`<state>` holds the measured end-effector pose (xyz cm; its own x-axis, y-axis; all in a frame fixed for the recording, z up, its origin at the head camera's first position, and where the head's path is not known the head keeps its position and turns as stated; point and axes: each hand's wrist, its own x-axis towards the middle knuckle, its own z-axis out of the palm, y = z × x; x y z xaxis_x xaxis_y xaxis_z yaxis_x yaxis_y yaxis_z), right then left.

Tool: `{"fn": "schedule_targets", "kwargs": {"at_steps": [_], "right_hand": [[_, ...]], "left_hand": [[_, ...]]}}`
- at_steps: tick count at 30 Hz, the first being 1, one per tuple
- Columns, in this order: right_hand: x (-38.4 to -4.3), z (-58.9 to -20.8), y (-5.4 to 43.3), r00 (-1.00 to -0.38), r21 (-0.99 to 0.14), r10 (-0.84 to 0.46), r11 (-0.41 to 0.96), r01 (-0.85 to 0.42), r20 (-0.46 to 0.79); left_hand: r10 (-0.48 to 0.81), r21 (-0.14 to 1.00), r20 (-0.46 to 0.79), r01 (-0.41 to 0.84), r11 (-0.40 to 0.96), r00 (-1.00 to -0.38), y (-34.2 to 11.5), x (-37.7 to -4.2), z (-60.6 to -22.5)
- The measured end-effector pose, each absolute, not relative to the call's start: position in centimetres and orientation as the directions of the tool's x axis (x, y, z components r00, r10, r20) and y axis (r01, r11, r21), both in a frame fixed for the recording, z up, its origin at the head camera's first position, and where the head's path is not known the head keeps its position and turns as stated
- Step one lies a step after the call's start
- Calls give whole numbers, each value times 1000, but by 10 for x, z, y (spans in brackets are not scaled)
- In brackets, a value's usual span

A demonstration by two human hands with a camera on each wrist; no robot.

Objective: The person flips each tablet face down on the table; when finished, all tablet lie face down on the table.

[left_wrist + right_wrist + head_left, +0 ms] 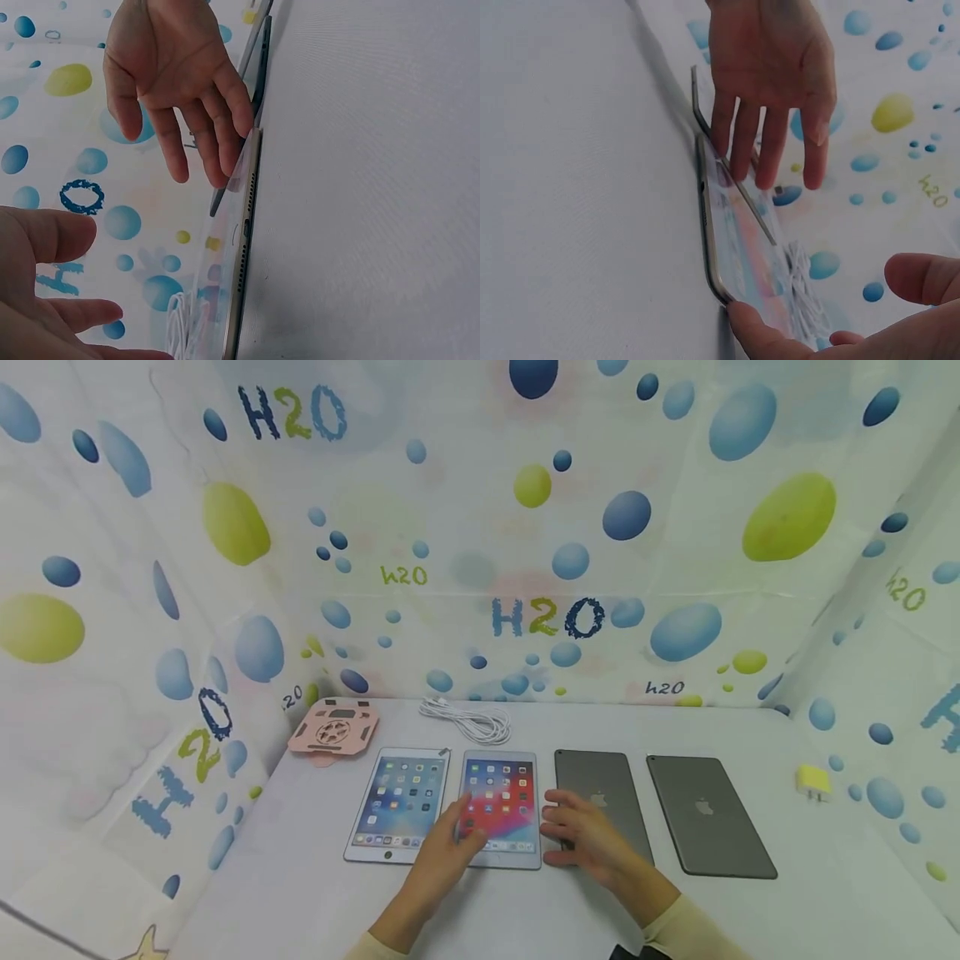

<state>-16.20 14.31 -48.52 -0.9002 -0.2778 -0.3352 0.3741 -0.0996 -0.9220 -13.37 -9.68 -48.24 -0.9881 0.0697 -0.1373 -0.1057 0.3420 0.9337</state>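
Note:
A tablet with a red and blue lit screen (517,793) lies face up between my hands. My left hand (442,852) is at its left side, fingers spread, thumb over the lower screen. On the other side my right hand (588,839) has its fingers extended above a dark grey tablet (618,777) lying back up. In the right wrist view a fingertip of that hand is at a corner of the lit tablet (709,240); contact is unclear. Another lit white tablet (397,802) lies at the left. Neither hand holds anything.
A second dark grey tablet (708,818) lies back up on the right. Farther right is a yellow charger plug (813,782). A coiled white cable (476,722) and a pink stand-like plate (335,727) lie at the back of the white table (300,893). Patterned sheets surround the table.

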Motion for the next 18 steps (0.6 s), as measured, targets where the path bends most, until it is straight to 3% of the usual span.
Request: {"fn": "schedule_targets", "kwargs": {"at_steps": [9, 18], "right_hand": [[-161, -489, 133, -908, -914, -222, -121, 388, -357], [-159, -490, 131, -914, -914, -217, -147, 379, -344]], "left_hand": [[80, 946, -181, -152, 285, -980, -102, -137, -483], [131, 969, -236, -222, 113, -963, -112, -144, -486]]}}
